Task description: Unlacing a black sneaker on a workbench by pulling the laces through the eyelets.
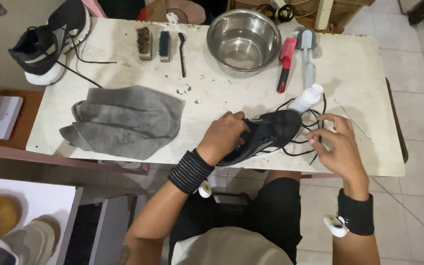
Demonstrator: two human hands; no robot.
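A black sneaker [271,132] with white sole stripes lies on its side near the front edge of the white table [364,88]. My left hand [224,137] grips its heel end, fingers inside the opening. My right hand [337,147] pinches the loose black shoelace [306,143] that trails from the toe end. Both wrists wear black bands. A small white spray bottle [306,98] lies just behind the shoe's toe.
A crumpled grey cloth [123,120] lies left of the shoe. At the back stand a steel bowl [244,41], two wooden brushes [153,44], a thin black brush [181,51], a red-handled brush [285,64] and a grey brush [307,54]. The second black sneaker [50,41] sits at the far left corner.
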